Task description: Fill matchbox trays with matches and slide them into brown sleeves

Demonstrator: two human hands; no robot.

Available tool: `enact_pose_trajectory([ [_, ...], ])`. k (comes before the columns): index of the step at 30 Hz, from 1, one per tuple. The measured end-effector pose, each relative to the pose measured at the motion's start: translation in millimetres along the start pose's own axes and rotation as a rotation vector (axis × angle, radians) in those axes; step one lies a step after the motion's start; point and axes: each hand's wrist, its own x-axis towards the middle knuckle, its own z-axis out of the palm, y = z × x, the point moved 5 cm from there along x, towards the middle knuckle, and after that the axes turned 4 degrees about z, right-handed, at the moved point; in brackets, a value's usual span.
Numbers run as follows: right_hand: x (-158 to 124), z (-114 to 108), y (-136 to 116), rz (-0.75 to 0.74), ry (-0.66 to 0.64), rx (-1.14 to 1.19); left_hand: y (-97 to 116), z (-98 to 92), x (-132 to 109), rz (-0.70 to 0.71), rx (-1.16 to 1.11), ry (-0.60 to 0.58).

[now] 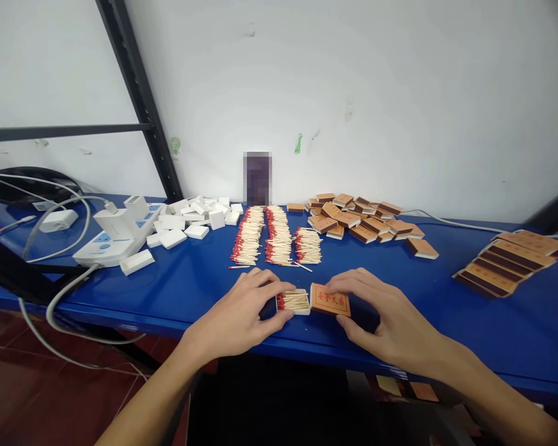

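Between the thumb and fingers of my left hand [248, 310] is a white matchbox tray [302, 311] filled with red-tipped matches [292, 301]. My right hand [384, 313] grips an orange-brown matchbox sleeve [330, 300] printed with red characters. The sleeve's open end faces the tray's right end, with at most a thin gap between them. Just beyond my hands, loose matches lie in three piles: a left pile [248, 235], a middle pile [278, 235] and a shorter right pile [308, 246].
Small white trays [190, 217] are heaped at the back left, beside a power strip [116, 238] with cables. Several matchboxes [353, 217] lie heaped at the back right. Flat matchbox sleeves [506, 263] are stacked far right. A black shelf post [139, 93] rises at the left.
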Motion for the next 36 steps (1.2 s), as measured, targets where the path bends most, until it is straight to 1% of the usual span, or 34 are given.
enact_pose_trajectory([
  [4,0,0,4,0.017,0.074,-0.016,0,0.5,0,0.007,-0.02,0.006],
  [7,1,1,9,0.067,0.087,-0.014,0,0.1,0,0.005,-0.034,0.007],
  [10,3,3,10,0.114,0.074,0.0,0,-0.2,0,0.002,-0.035,0.005],
  [14,5,8,8,0.145,-0.007,0.035,1,-0.6,0,0.007,-0.031,0.02],
  [17,5,8,8,0.171,0.002,0.064,-1,-0.4,0,-0.002,-0.037,0.034],
  [23,5,10,3,0.114,-0.024,0.06,-3,0.2,-2,-0.016,-0.053,0.035],
  [28,2,7,7,0.127,-0.012,-0.016,1,-0.1,-1,0.03,-0.046,0.004],
  [31,0,8,7,0.114,-0.056,-0.052,4,0.2,0,0.05,-0.02,-0.023],
  [33,-1,8,6,0.105,-0.074,-0.046,4,-0.1,0,0.053,-0.014,-0.018],
  [36,0,7,5,0.112,-0.057,-0.005,4,-0.4,0,0.054,-0.019,0.006],
])
